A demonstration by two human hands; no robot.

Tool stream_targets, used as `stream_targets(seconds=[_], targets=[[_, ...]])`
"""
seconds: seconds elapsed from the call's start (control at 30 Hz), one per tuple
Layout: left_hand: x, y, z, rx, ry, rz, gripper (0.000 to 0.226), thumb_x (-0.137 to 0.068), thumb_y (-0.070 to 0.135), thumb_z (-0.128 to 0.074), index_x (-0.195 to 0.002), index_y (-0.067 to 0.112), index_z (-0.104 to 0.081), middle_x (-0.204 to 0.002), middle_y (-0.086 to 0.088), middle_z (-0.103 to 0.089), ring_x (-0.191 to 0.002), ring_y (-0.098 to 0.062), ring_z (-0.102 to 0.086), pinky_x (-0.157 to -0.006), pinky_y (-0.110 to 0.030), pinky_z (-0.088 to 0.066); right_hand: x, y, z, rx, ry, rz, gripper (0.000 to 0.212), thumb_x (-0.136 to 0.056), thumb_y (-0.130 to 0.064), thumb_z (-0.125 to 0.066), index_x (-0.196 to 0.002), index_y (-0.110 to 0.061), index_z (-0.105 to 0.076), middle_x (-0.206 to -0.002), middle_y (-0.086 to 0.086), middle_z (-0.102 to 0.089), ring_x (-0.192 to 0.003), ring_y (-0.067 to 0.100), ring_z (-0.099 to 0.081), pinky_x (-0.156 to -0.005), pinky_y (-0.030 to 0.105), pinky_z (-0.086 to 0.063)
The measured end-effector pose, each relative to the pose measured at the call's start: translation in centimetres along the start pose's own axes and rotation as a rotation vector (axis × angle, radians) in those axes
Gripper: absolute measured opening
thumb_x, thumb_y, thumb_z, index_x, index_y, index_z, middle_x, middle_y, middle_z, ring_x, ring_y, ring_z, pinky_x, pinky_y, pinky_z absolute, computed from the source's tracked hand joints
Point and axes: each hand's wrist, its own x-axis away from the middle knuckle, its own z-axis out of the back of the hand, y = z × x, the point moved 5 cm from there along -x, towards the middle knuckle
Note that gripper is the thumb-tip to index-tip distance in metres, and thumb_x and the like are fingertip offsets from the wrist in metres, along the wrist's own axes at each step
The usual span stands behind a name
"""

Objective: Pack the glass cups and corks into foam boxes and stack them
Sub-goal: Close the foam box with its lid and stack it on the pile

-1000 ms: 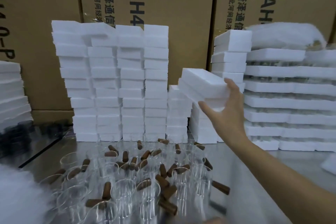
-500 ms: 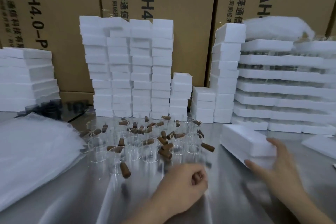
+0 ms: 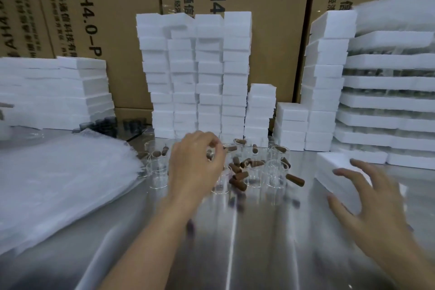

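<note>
Glass cups (image 3: 277, 172) are crowding the table's (image 3: 259, 249) middle; left hand (image 3: 195, 165) is curling over them, grip unclear.
Right hand (image 3: 369, 205) is hovering, fingers spread, at the foam box (image 3: 334, 167); a brushing wrist risks toppling cups.

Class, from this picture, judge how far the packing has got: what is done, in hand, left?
Done, apparently: tall stacks of foam boxes at the back. In hand: one foam box lies on the table by the open right hand; the left hand, fingers curled, reaches among the glass cups. Left: many cups and corks lie loose.
</note>
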Motion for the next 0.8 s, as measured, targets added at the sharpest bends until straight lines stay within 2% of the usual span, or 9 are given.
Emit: stream_targets(seconds=[0.07, 0.13, 0.27, 0.37, 0.43, 0.57, 0.63, 0.7, 0.8], targets=[[-1.2, -3.9, 2.9, -0.143, 0.173, 0.185, 0.017, -0.099, 0.031, -0.061, -0.104, 0.030, -0.078, -0.118, 0.012, -0.072, -0.117, -0.015, -0.061, -0.105, -0.044, -0.038, 0.4, -1.1, -1.4, -0.035, -0.079, 0.054, 0.046, -0.084, -0.038, -0.069, -0.128, -0.024, -0.068, -0.147, 0.007, -0.053, -0.139, 0.039, -0.044, -0.113, 0.061, -0.034], [-1.5, -7.8, 5.0, -0.274, 0.215, 0.387, 0.025, -0.098, 0.031, -0.061, -0.116, 0.029, -0.078, -0.145, 0.004, -0.063, -0.143, -0.019, -0.046, -0.119, -0.049, -0.024, 0.9, -1.7, -2.8, -0.041, -0.196, 0.082, 0.056, -0.081, -0.046, -0.065, -0.133, -0.024, -0.068, -0.147, 0.008, -0.054, -0.138, 0.037, -0.047, -0.112, 0.058, -0.037], [-0.3, -13.5, 6.8, -0.430, 0.048, 0.629, 0.046, -0.097, 0.039, -0.058, -0.140, 0.026, -0.068, -0.176, -0.011, -0.025, -0.165, -0.025, -0.005, -0.130, -0.053, 0.007, 1.1, -1.1, -4.5, 0.011, -0.381, 0.043, 0.071, -0.075, -0.049, -0.068, -0.144, -0.035, -0.060, -0.152, 0.012, -0.053, -0.140, 0.039, -0.047, -0.111, 0.060, -0.040], [0.6, -16.1, 6.9, -0.587, -0.160, 0.746, 0.059, -0.099, 0.051, -0.051, -0.148, 0.021, -0.061, -0.176, -0.018, -0.019, -0.165, -0.032, -0.002, -0.131, -0.055, 0.009, 1.1, -0.4, -4.8, -0.011, -0.375, 0.003, 0.068, -0.071, -0.046, -0.072, -0.138, -0.032, -0.065, -0.145, 0.014, -0.058, -0.133, 0.042, -0.053, -0.110, 0.061, -0.041], [0.7, -16.5, 6.6, -0.643, -0.202, 0.757, 0.067, -0.099, 0.057, -0.049, -0.153, 0.017, -0.055, -0.175, -0.019, -0.023, -0.165, -0.033, -0.007, -0.131, -0.056, 0.008, 1.2, -0.2, -4.8, -0.016, -0.364, 0.002, 0.067, -0.069, -0.044, -0.074, -0.134, -0.027, -0.070, -0.142, 0.016, -0.060, -0.130, 0.044, -0.055, -0.108, 0.061, -0.042], [0.4, -16.1, 6.2, -0.596, -0.126, 0.747, 0.082, -0.096, 0.057, -0.052, -0.161, 0.010, -0.040, -0.173, -0.015, -0.029, -0.164, -0.031, -0.012, -0.131, -0.057, 0.008, 1.3, -0.4, -4.8, -0.026, -0.388, -0.039, 0.055, -0.080, -0.031, -0.086, -0.133, -0.027, -0.071, -0.144, 0.015, -0.060, -0.134, 0.043, -0.053, -0.111, 0.059, -0.038], [0.1, -15.5, 6.4, -0.557, -0.079, 0.730, 0.086, -0.096, 0.054, -0.054, -0.164, 0.006, -0.033, -0.173, -0.013, -0.029, -0.163, -0.031, -0.013, -0.131, -0.059, 0.007, 1.4, -0.5, -4.8, -0.033, -0.407, -0.037, 0.057, -0.080, -0.035, -0.086, -0.134, -0.029, -0.069, -0.147, 0.010, -0.057, -0.138, 0.040, -0.050, -0.113, 0.055, -0.035], [-0.4, -14.4, 7.0, -0.507, -0.018, 0.694, 0.086, -0.098, 0.049, -0.056, -0.165, 0.005, -0.028, -0.175, -0.011, -0.025, -0.164, -0.031, -0.010, -0.130, -0.060, 0.008, 1.4, -0.6, -4.7, -0.042, -0.409, -0.033, 0.056, -0.082, -0.039, -0.082, -0.135, -0.031, -0.068, -0.148, 0.008, -0.056, -0.139, 0.038, -0.049, -0.115, 0.053, -0.033], [-1.4, -11.1, 7.4, -0.407, 0.089, 0.537, 0.078, -0.100, 0.037, -0.058, -0.165, 0.006, -0.029, -0.176, -0.009, -0.024, -0.164, -0.029, -0.013, -0.130, -0.059, 0.005, 1.3, -0.8, -4.5, -0.061, -0.439, -0.058, 0.062, -0.081, -0.028, -0.090, -0.138, -0.034, -0.065, -0.151, 0.009, -0.053, -0.143, 0.034, -0.044, -0.117, 0.050, -0.029]])
